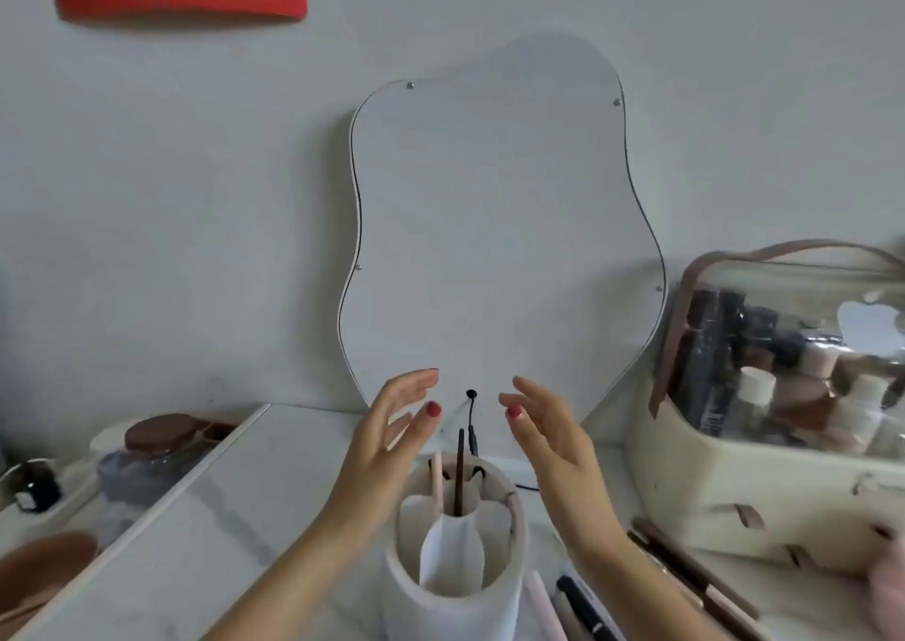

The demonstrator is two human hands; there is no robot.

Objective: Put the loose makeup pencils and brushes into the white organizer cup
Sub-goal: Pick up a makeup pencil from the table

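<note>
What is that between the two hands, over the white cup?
In the head view, no object is held between the left hand and right hand. The gap shows a black cable by the mirror, and two sticks rising from the cup.

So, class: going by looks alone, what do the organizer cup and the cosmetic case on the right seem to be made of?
White organizer cup: probably matte plastic or ceramic; smooth, opaque walls without shine, so the look leaves it open.
Cosmetic case: cream base looks like soft faux leather or fabric; its upper part is clear glossy plastic, showing bottles through bright reflections.
</note>
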